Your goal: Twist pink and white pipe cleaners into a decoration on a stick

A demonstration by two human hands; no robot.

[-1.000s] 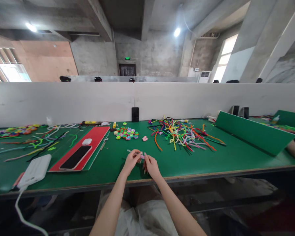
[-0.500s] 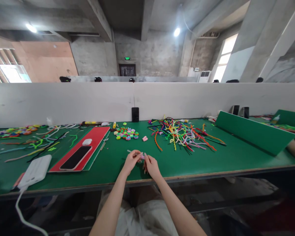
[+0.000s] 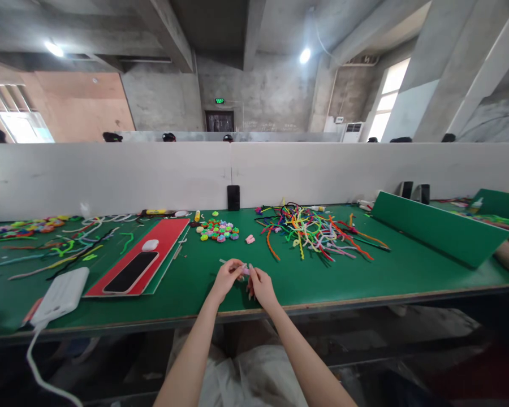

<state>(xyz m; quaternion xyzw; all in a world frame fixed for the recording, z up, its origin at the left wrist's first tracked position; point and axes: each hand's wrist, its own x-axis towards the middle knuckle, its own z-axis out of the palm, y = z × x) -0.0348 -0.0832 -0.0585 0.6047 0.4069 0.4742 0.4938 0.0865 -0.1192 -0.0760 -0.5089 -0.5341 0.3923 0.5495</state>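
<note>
A small pale pink piece [image 3: 246, 271] is pinched between my two hands, low over the green table near its front edge. My left hand [image 3: 228, 277] grips it from the left, with a thin pale strip poking out behind the fingers. From the right, my right hand [image 3: 261, 284] holds the other end, its lower fingers curled. Beyond them lies a small pink coiled piece [image 3: 250, 239]. Several colourful round pieces [image 3: 218, 230] cluster behind my left hand. A tangled pile of fuzzy coloured stems [image 3: 309, 229] spreads to the right.
On the left are a red board [image 3: 165, 237] bearing a phone [image 3: 131, 272] and white case, and a white power bank [image 3: 63, 294] with a cable. A black phone [image 3: 233, 198] leans on the partition. A green board [image 3: 436, 229] stands right, near another person's arm.
My hands stay almost in place, with only a slight shift of the fingers around the pink piece. At the far left, a dark head top shows more above the partition.
</note>
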